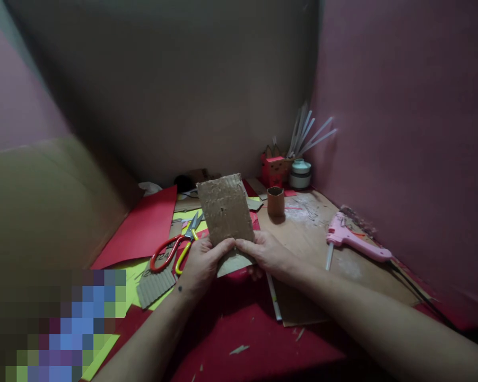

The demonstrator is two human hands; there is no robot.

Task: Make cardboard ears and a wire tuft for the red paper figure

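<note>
Between both hands I hold a rectangular piece of brown cardboard (226, 209), tilted up with its rough, torn-looking face toward me. My left hand (202, 260) grips its lower left side, and my right hand (266, 254) grips the lower right. Both thumbs press on the front and nearly meet; most of the other fingers are hidden behind it. Scissors (166, 255) with one red and one yellow handle lie just left of my left hand. A small brown cardboard tube (276, 204) stands upright beyond my right hand.
A pink glue gun (356, 241) with a cord lies at the right on a brown board (302, 233). Red paper (143, 228) and corrugated cardboard scraps (155, 286) spread at the left. At the back stand a red box (273, 170), a lidded jar (301, 174) and glue sticks (318, 135).
</note>
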